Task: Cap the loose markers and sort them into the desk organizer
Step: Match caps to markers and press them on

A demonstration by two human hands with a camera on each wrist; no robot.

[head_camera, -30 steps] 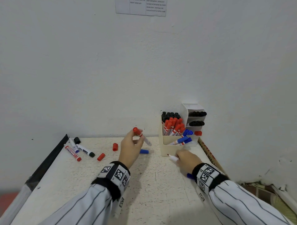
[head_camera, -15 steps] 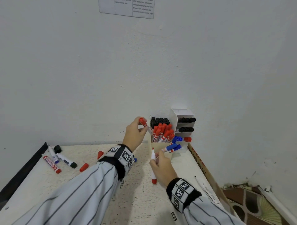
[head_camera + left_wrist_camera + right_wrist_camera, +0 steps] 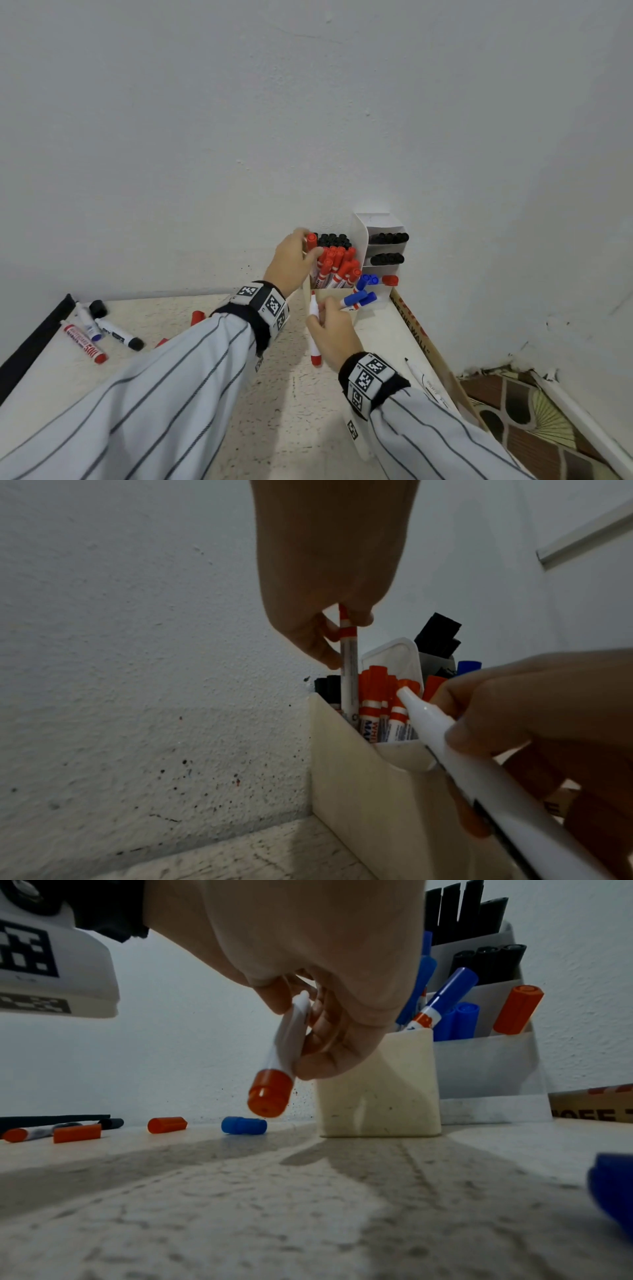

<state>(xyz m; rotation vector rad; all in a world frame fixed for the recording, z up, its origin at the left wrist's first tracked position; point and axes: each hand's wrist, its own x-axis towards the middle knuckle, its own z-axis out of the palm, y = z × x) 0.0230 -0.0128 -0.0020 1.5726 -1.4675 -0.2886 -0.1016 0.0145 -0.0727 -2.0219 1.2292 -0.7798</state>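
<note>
Worktop (image 3: 308, 428) nearest the viewer carries little; a thin pen (image 3: 423, 378) lies by its right edge. Next, the right hand (image 3: 334, 330) is held just in front of the desk organizer (image 3: 342, 303), its fingers (image 3: 329, 1031) curled round the white barrel of an uncapped red marker (image 3: 314, 337), tip up and red end down, apparently kept ready for a cap. Loose caps are seen on the worktop to the left, among them a red cap (image 3: 167, 1125) and a blue cap (image 3: 244, 1125), with further markers (image 3: 99, 334) lying near the left edge, so the task is judged well short of done. Farther on, the left hand (image 3: 294, 263) pinches a capped red marker (image 3: 348, 669) near its cap between the fingers (image 3: 325, 656), upright, its lower end already inside the organizer's red compartment (image 3: 387, 704); the high pinch presumably lets it slide down among its neighbours. Black markers (image 3: 388, 238) fill the rear tiers against the wall.
</note>
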